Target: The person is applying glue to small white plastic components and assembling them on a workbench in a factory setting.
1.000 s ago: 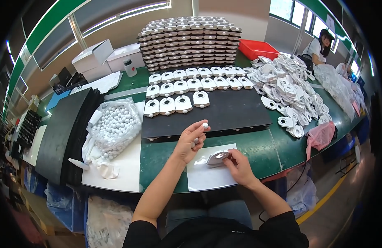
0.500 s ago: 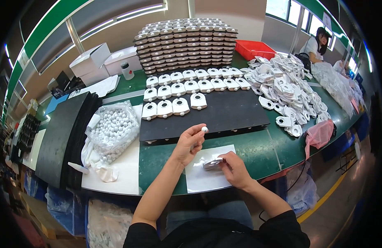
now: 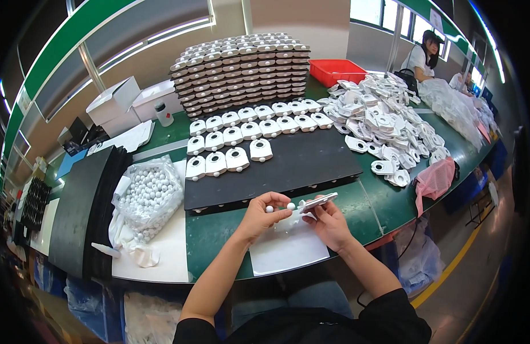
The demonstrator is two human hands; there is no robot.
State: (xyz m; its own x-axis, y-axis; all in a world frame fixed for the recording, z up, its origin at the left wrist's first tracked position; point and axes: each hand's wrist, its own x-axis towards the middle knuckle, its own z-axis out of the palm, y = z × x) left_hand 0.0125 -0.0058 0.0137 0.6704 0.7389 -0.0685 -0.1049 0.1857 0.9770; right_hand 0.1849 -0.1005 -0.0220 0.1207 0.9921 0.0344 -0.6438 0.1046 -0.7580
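Note:
My left hand point(image 3: 258, 221) is closed, with a small white ball point(image 3: 291, 206) pinched at its fingertips. A second white ball point(image 3: 269, 209) shows between its curled fingers. Facing it, my right hand point(image 3: 332, 228) grips a flat white plate part point(image 3: 321, 200), tilted almost edge-on, its near end close to the pinched ball. Whether ball and plate touch, I cannot tell. Both hands are above a white paper sheet point(image 3: 288, 252). Beyond them, rows of similar white parts point(image 3: 237, 159) with round dark holes and white balls rest on a black board point(image 3: 311, 163).
A clear bag of white balls point(image 3: 150, 189) lies left, beside stacked black boards point(image 3: 81, 200) and a small white tube point(image 3: 105, 250). Loaded boards point(image 3: 242, 74) form a tall stack behind. Loose white parts point(image 3: 379, 117) are heaped right, near a red bin point(image 3: 336, 71) and pink mesh point(image 3: 434, 180).
My right hand has raised the plate part off the paper and turned it toward the left hand. My left hand has lowered slightly, bringing the ball near the plate. The view has shifted a little.

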